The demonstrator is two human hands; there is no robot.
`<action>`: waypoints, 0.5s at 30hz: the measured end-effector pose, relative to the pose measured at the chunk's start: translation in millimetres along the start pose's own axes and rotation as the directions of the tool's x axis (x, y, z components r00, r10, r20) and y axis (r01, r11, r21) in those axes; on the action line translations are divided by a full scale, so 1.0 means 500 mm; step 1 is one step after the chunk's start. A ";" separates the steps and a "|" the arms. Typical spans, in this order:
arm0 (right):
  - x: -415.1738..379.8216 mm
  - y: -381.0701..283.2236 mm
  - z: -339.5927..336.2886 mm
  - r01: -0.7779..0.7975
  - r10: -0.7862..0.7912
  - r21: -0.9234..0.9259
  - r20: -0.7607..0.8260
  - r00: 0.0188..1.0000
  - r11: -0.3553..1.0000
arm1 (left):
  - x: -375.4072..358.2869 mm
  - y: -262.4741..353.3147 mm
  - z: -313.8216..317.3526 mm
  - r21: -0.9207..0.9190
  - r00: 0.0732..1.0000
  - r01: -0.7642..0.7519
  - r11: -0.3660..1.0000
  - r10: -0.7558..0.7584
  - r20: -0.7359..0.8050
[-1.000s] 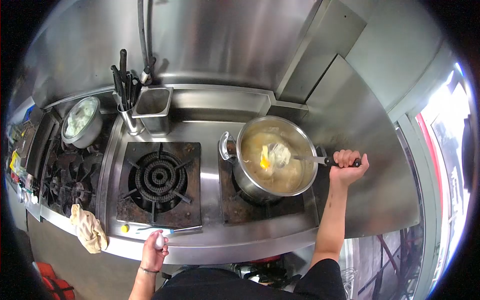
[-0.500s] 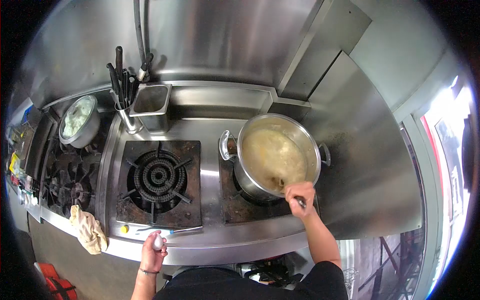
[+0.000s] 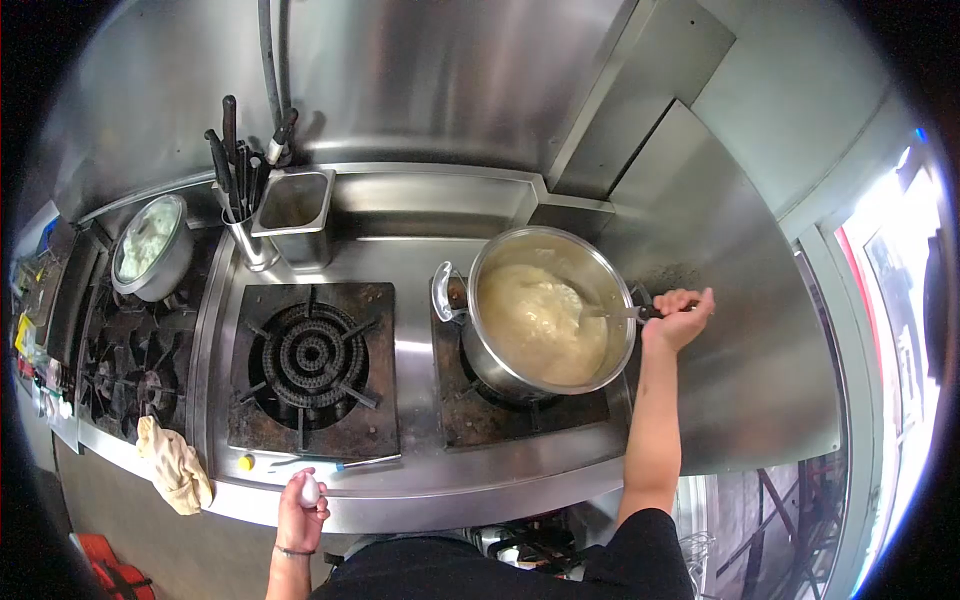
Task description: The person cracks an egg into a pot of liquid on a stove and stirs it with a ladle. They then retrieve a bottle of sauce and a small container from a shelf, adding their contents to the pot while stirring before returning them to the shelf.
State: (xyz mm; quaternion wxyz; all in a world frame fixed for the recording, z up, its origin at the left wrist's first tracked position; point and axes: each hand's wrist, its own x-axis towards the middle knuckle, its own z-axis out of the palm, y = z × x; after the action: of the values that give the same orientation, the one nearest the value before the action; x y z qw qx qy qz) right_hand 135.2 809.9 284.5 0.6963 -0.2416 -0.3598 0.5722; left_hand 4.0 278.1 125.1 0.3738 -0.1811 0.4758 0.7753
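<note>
A large steel pot (image 3: pixel 455 300) of pale yellowish soup (image 3: pixel 540 325) stands on the right burner. My right hand (image 3: pixel 676 318) grips the black handle of a ladle (image 3: pixel 612 312) at the pot's right rim, its bowl sunk in the soup. My left hand (image 3: pixel 303 510) holds a white egg (image 3: pixel 310 490) at the front edge of the steel counter (image 3: pixel 420 480), below the middle burner.
The unlit middle burner (image 3: pixel 308 358) lies left of the pot. A utensil holder (image 3: pixel 240 215) and a steel bin (image 3: pixel 292 215) stand behind it. A lidded pot (image 3: pixel 148 250) sits far left; a crumpled cloth (image 3: pixel 172 465) hangs at the front edge. A thin tool (image 3: pixel 345 462) lies beside the egg.
My right hand swung the ladle from the pot's right rim to its near rim and back to the right. The yellow and white egg seen on the soup has sunk. The left hand barely moved.
</note>
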 end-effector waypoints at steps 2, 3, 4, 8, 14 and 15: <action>0.003 -0.038 0.006 0.069 -0.069 0.022 0.014 0.998 0.997 | -0.001 0.001 0.000 -0.008 1.000 0.000 1.000 0.000 -0.001; -0.001 -0.054 0.010 0.071 -0.071 0.022 0.015 0.997 0.997 | -0.001 0.001 0.003 -0.007 1.000 0.002 1.000 -0.002 -0.005; -0.006 -0.070 0.012 0.100 -0.104 0.049 0.084 0.991 0.994 | -0.001 0.000 0.004 -0.006 1.000 0.005 1.000 -0.005 -0.009; -0.045 -0.093 0.017 0.246 -0.293 0.160 0.485 0.824 0.956 | 0.006 -0.003 0.011 -0.007 0.999 0.029 1.000 -0.029 0.026; -0.074 -0.019 0.014 0.553 -0.398 0.125 0.822 0.407 0.824 | 0.007 -0.004 0.023 -0.008 0.997 0.033 0.999 -0.033 0.065; -0.073 0.000 0.011 0.642 -0.341 0.040 0.871 0.353 0.766 | 0.006 -0.005 0.022 -0.008 0.998 0.031 0.999 -0.030 0.059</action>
State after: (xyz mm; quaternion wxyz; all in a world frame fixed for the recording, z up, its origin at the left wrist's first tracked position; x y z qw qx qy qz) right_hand 128.0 774.2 279.7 0.5254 0.0804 -0.7883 0.3098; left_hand 4.6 289.8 126.9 0.3986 -0.1671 0.4583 0.7766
